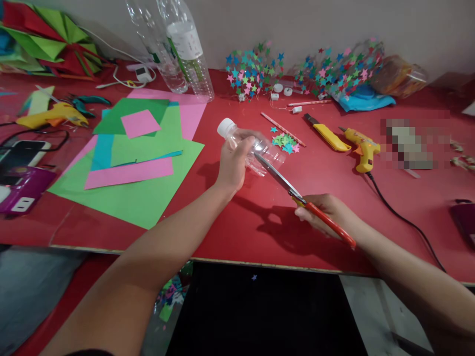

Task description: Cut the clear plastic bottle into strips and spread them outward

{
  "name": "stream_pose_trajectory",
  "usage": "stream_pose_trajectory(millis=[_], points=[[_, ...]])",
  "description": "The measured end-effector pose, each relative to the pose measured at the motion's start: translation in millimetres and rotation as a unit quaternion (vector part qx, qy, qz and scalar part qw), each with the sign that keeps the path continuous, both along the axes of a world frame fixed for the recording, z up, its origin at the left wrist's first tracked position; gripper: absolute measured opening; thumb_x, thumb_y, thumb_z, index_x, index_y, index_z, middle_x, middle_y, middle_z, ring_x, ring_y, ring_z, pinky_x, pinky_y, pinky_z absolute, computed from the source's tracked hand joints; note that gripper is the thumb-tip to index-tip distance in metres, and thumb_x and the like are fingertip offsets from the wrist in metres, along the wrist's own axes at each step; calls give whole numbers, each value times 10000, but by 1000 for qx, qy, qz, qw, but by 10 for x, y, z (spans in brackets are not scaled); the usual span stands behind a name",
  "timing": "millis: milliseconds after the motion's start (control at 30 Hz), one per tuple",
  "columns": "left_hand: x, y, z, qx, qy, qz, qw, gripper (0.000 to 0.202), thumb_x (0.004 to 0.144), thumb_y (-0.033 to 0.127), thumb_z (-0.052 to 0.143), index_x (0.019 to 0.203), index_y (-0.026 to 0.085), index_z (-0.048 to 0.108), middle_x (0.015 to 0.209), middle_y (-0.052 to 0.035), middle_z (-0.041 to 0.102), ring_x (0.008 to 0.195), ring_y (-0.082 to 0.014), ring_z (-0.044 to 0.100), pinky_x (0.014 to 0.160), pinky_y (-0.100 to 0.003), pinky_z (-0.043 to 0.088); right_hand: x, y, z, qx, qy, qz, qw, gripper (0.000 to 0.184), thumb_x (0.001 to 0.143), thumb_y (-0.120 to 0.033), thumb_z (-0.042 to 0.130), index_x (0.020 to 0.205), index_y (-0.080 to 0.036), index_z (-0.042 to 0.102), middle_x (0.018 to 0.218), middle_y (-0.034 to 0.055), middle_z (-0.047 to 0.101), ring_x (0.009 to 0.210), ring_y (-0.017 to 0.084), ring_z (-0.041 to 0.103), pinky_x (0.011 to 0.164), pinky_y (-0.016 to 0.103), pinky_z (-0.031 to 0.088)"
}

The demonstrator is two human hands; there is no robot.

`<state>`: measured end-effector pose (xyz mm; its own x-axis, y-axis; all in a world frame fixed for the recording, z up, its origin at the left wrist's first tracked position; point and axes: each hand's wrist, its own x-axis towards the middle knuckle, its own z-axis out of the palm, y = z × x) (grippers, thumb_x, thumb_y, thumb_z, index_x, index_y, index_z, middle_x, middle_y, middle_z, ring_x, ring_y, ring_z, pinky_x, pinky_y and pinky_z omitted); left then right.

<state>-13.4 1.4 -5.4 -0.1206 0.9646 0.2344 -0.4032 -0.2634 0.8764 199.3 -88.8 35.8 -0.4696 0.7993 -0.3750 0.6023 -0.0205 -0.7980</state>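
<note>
My left hand (234, 158) grips the clear bottle (272, 152), my right hand (334, 211) clasps the scissors (278, 177), and a slip on that curved plastic could nick my left thumb (246, 147), near the blade tips (257, 155)

The held bottle (270, 151) is glossy plastic, the scissor blades (276, 174) metal, the sheets (148, 200) matt paper

Muted light, soft shadows on red tabletop (232, 235), glints on the capped bottle (269, 151), blocky pixelation at right.
</note>
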Motion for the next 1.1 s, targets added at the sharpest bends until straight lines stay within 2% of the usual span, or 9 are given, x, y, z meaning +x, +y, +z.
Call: stream_pose_trajectory(millis=[300,433,600,833,967,1100], points=[[15,-54,0,27,40,-25,999,152,798,332,629,849,190,608,825,-38,706,792,-186,693,775,-364,542,13,5,68,-11,13,26,1000,496,818,-664,537,721,-179,508,604,-34,448,484,75,401,466,229,269],[30,-66,27,29,18,-22,999,113,771,288,639,817,186,628,787,-27,707,742,-168,683,717,-326,541,5,-8,54,-12,13,13,1000,488,824,-652,538,695,-184,491,583,-41,434,479,71,380,464,229,262],[31,-55,13,12,10,-17,1000,117,756,281,653,814,182,632,781,-25,704,732,-158,674,743,-328,538,-18,-33,-22,33,9,9,999,485,850,-606,536,619,-197,416,541,-57,383,479,66,338,465,228,255],[12,-40,-2,23,9,-26,999,94,768,272,651,815,192,639,755,-14,685,725,-160,669,719,-323,527,-33,-12,14,5,18,16,1000,527,819,-685,517,672,-179,504,550,-38,444,466,69,369,455,229,253],[11,-36,-13,20,22,-19,999,121,771,304,656,819,195,634,758,-15,680,760,-164,667,751,-331,530,-8,-5,13,0,35,27,999,543,821,-704,499,714,-172,530,563,-37,455,464,67,375,452,227,256],[21,-31,-55,46,45,-42,997,145,796,331,653,832,193,635,762,-19,671,769,-167,668,764,-339,530,3,-4,17,-9,47,30,998,557,831,-711,475,740,-166,546,594,-27,479,467,65,378,452,226,268]])
